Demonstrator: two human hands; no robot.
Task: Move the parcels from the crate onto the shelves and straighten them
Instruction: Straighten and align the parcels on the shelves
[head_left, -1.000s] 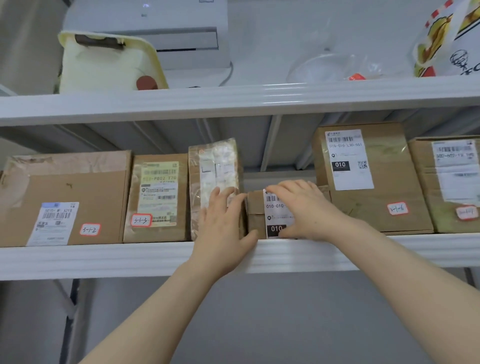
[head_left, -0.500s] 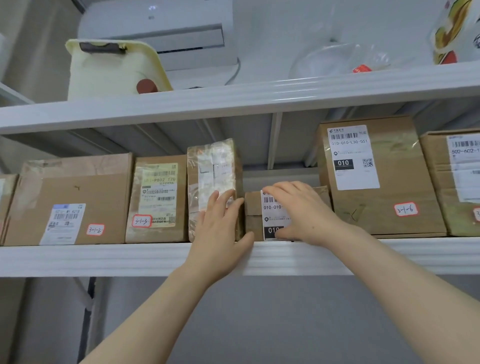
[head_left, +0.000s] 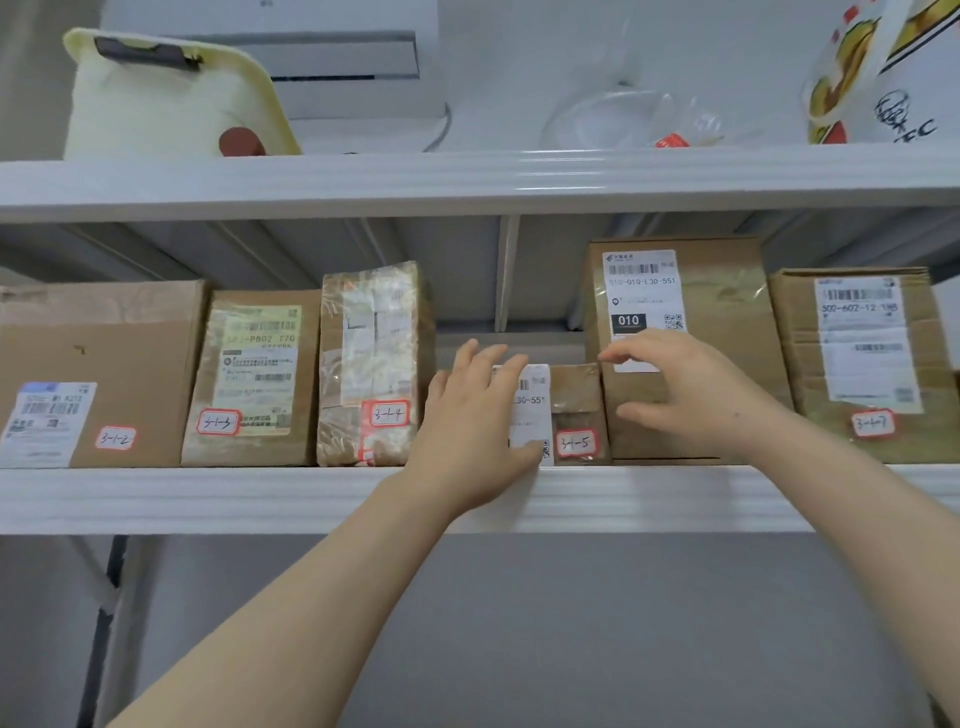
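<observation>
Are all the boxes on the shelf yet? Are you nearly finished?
A row of parcels stands on the shelf, so a lot looks done. Right now the left hand presses the small parcel and the right hand touches the tall parcel beside it, straightening. The crate is out of view, so I cannot tell what is left.

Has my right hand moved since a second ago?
Yes. The right hand has shifted right, off the small parcel and onto the taller box with the 010 label.
</observation>
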